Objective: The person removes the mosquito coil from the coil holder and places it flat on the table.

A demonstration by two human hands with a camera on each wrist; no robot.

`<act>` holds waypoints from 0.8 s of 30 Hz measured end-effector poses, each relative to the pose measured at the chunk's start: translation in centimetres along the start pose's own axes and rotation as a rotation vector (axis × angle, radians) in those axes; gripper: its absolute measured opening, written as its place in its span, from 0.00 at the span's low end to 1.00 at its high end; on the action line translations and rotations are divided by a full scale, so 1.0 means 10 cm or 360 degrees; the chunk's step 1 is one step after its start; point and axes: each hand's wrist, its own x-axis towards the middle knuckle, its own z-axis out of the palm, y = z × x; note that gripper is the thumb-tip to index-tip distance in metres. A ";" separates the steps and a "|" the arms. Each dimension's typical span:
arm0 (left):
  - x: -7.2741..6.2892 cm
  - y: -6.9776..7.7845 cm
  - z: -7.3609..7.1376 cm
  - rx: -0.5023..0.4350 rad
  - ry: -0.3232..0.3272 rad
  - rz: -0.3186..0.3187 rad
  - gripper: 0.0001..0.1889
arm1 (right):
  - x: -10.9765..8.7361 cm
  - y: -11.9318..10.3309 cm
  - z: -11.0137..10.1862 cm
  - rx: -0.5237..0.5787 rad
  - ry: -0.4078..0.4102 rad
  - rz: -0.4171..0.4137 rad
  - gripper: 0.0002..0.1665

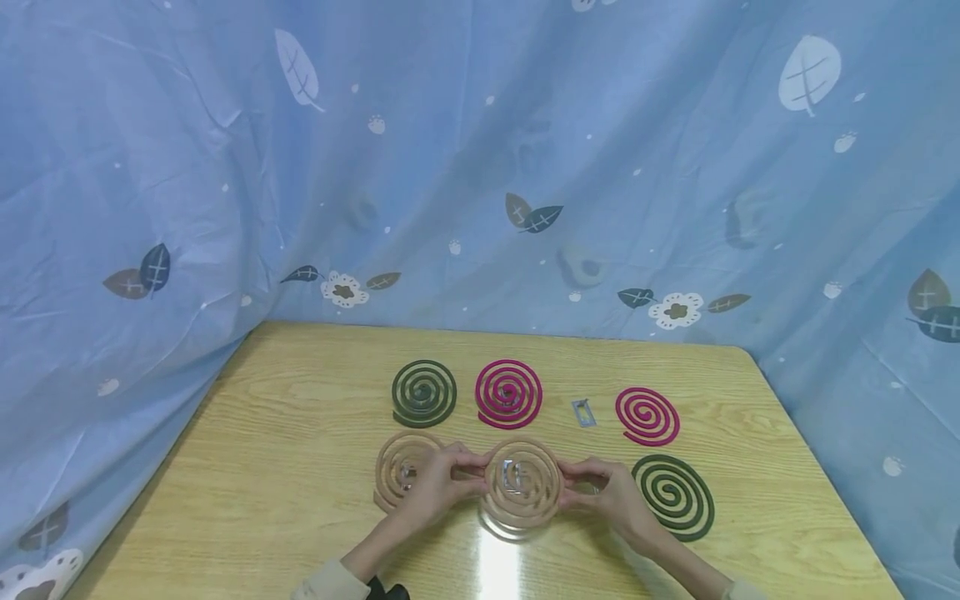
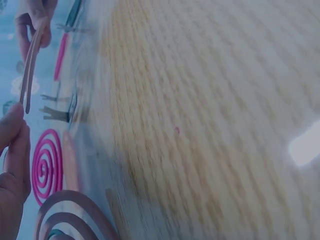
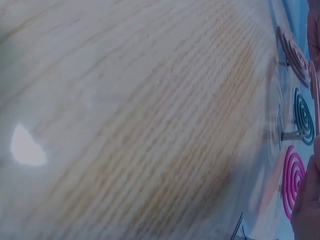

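Observation:
A tan mosquito coil (image 1: 534,479) is held level above the table between both hands. The left hand (image 1: 442,483) pinches its left rim with thumb and fingers; the right hand (image 1: 615,496) pinches the opposite rim. Through the coil's gaps a small metal coil stand (image 1: 512,475) shows below; its upright prong (image 2: 56,114) appears in the left wrist view, apart from the coil. Edge-on, the held coil (image 2: 31,67) looks flat. Partly behind the left hand, another tan coil (image 1: 384,475) sits over a metal stand.
Farther back, a green coil (image 1: 423,393) and a pink coil (image 1: 509,394) sit on stands. A bare metal stand (image 1: 583,412) lies right of them. Another pink coil (image 1: 645,415) and green coil (image 1: 672,497) lie at the right. A blue curtain (image 1: 450,167) borders the wooden table (image 1: 285,433).

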 end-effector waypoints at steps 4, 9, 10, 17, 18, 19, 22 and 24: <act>-0.01 0.01 0.03 -0.0001 0.0004 0.0004 0.19 | -0.04 0.00 -0.01 -0.0004 0.0012 -0.0009 0.26; -0.02 0.01 0.07 -0.0038 -0.0024 -0.0014 0.19 | -0.08 0.00 -0.03 0.0009 0.0008 -0.0045 0.26; -0.02 0.02 0.08 -0.0035 -0.0023 -0.0013 0.19 | -0.09 0.00 -0.03 0.0008 0.0012 -0.0038 0.26; -0.02 0.03 0.13 -0.0049 -0.0006 -0.0010 0.20 | -0.14 0.02 -0.07 0.0007 -0.0011 -0.0052 0.25; -0.02 0.03 0.14 -0.0060 -0.0009 -0.0011 0.20 | -0.14 0.02 -0.08 0.0014 -0.0013 -0.0038 0.25; -0.02 0.02 0.15 -0.0078 -0.0014 -0.0003 0.20 | -0.15 0.03 -0.09 0.0013 -0.0017 -0.0035 0.25; -0.04 0.02 0.17 -0.0127 -0.0042 -0.0009 0.20 | -0.18 0.06 -0.10 -0.0013 -0.0030 -0.0046 0.26; -0.05 0.01 0.18 -0.0135 -0.0054 -0.0016 0.20 | -0.20 0.09 -0.11 -0.0027 -0.0045 -0.0052 0.27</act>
